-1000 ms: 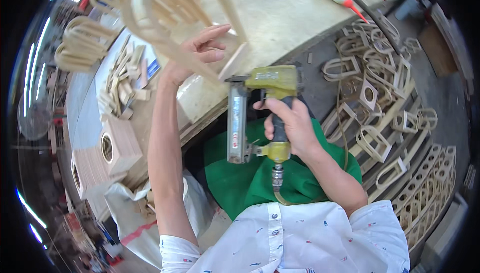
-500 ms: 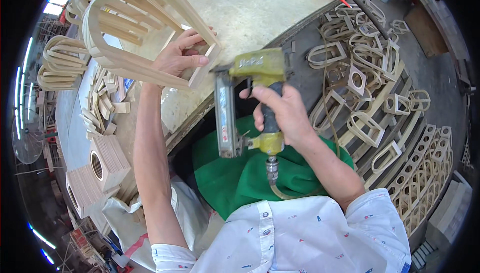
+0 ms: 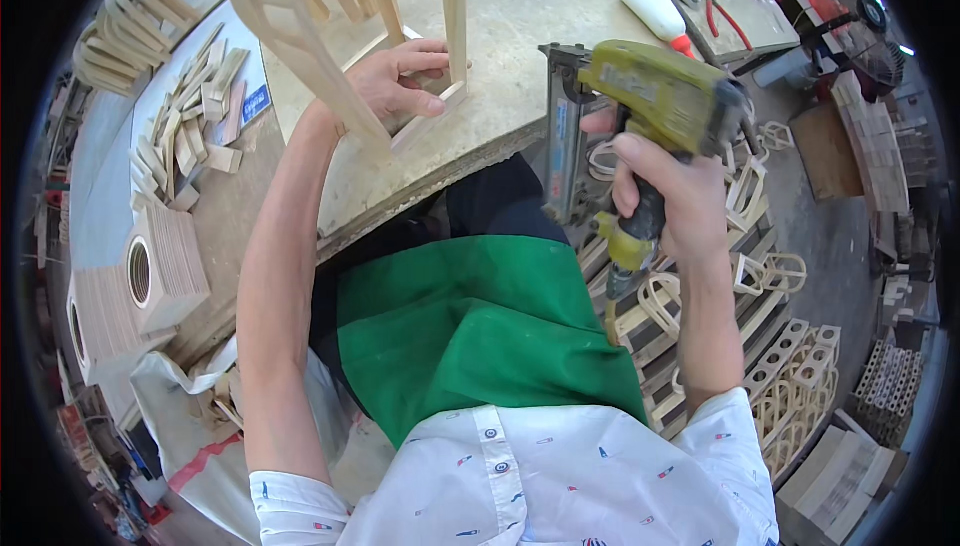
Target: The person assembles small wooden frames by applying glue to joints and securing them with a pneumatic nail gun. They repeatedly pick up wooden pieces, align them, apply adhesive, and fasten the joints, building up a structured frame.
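My left hand (image 3: pixel 400 81) grips the lower part of a pale wooden frame (image 3: pixel 330 26) with a curved bent rail and straight slats, which stands on the workbench (image 3: pixel 520 6). My right hand (image 3: pixel 668 196) is closed on the handle of a yellow-green pneumatic nail gun (image 3: pixel 640 116). The gun hangs off the bench's front edge, right of the frame and apart from it, with its dark magazine pointing down. A green apron (image 3: pixel 480 331) covers my lap below.
A white glue bottle with a red tip (image 3: pixel 655 8) and red-handled pliers (image 3: pixel 720 21) lie on the bench. Small wood blocks (image 3: pixel 190 116) and boards with round holes (image 3: pixel 150 271) sit at left. Stacked wooden frame parts (image 3: pixel 760 296) fill the floor at right.
The view has shifted, so bench and frame sit higher. My right hand has carried the nail gun to the right, away from the frame. My left hand keeps its hold on the frame.
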`<action>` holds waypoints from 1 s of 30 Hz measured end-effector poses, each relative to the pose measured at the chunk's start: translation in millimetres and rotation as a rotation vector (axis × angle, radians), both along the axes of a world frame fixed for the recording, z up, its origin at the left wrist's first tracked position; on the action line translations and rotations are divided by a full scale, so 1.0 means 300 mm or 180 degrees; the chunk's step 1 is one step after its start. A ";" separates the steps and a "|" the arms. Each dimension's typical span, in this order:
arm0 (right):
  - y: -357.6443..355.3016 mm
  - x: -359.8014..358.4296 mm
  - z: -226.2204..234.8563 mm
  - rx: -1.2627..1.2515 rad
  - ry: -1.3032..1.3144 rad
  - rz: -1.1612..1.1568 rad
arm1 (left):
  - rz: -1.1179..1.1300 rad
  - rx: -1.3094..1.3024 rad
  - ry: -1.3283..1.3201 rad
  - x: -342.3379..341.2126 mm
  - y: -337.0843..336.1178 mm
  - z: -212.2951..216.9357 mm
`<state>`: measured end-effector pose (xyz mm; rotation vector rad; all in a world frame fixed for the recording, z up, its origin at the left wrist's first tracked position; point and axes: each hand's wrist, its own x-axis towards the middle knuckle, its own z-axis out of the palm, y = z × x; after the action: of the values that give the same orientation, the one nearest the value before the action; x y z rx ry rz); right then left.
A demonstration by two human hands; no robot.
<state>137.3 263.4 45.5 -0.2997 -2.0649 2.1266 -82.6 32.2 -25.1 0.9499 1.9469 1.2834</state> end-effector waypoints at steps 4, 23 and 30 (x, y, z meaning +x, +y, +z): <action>0.021 -0.025 -0.002 0.1522 0.0097 0.0527 | -0.0052 -0.0160 0.0218 0.002 0.008 0.021; -0.010 -0.104 -0.187 0.4800 0.2097 0.1121 | -0.0078 0.0035 0.0113 -0.015 0.000 -0.017; -0.018 -0.110 -0.201 0.4774 0.2140 0.1166 | -0.0071 0.0070 0.0011 0.000 0.002 0.003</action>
<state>104.4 257.9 -14.7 0.8646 -2.5704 0.1607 -82.6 32.9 -24.1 0.9826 1.9233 1.2938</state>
